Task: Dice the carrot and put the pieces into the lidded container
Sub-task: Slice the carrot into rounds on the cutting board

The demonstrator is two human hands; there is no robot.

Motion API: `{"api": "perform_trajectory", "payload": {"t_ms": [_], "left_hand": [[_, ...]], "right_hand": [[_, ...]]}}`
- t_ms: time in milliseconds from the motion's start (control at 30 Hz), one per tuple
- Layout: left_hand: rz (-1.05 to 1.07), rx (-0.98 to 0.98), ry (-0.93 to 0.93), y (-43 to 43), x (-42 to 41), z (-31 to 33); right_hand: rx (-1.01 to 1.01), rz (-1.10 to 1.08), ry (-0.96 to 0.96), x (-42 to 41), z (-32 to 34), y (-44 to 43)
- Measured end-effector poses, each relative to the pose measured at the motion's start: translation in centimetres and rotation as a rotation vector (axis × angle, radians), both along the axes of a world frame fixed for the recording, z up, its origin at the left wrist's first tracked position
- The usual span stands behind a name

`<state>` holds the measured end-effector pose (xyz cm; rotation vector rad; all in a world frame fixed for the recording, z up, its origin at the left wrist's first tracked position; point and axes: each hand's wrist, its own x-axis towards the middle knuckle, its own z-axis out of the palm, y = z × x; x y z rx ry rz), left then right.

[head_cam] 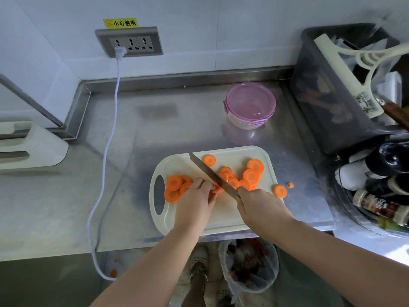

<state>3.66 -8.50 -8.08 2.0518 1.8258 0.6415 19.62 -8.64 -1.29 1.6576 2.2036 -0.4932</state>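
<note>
Both forearms are extended fwd from the bottom edge, bare and converging. L hand is held palm-down, fingers curled onto a carrot piece. R hand is clenched round the knife handle, knuckles up.

A kitchen: steel counter, cutting board (spice jars).

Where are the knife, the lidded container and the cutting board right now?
knife (208, 171): head view, middle of the blade.
lidded container (250, 103): head view, centre of the purple lid.
cutting board (223, 218): head view, bare surface between the two hands.
</note>
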Motion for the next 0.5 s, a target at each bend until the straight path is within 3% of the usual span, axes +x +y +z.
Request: {"api": "perform_trajectory", "payload": {"t_ms": [133,333,500], "left_hand": [[-0.004,-0.017,-0.018,0.0,0.0,0.0],[-0.013,-0.098,-0.035,0.0,-0.3,0.0],[-0.030,-0.076,-0.024,0.0,-0.3,0.2]], "right_hand": [[-0.060,0.111,-0.107,-0.6,0.0,0.0],[-0.103,-0.104,0.072,-1.4,-2.6,0.5],[-0.049,-0.139,0.094,-1.1,-3.3,0.8]]}}
